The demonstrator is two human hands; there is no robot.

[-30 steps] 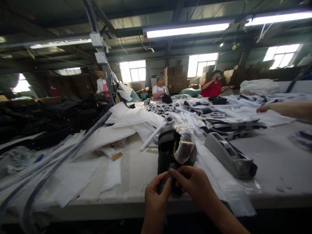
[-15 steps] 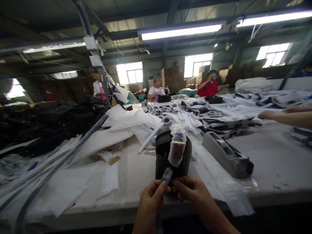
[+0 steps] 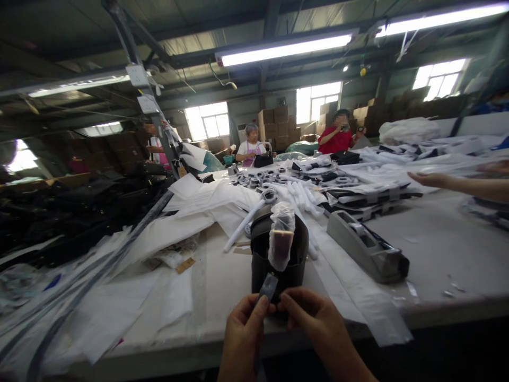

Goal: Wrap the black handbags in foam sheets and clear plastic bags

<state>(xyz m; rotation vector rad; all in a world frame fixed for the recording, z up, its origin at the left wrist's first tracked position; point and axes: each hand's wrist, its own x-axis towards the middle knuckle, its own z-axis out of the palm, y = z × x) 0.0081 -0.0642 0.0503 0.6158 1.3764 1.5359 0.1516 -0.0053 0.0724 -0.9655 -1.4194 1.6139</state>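
A black bag stands upright at the table's front edge. Its flap or tab is wrapped in thin white material around a shiny brown-gold piece. At the bag's near side, my left hand pinches a dark strap under a clear plastic cover, thumb on top. The strap's lower end hangs below that hand. My right hand is closed in a pinch just right of the strap, close against the bag's lower front; what its fingertips hold is too small and dark to make out.
A grey tape dispenser sits right of the bag. White sheets spread to the left, with black bags heaped beyond a metal post. A co-worker's forearm reaches in from the right. Several people work across the table.
The view has shifted slightly, so most things sit a little further left. Both my hands keep nearly the same pinch by the bag. The co-worker's hand on the right has opened out.
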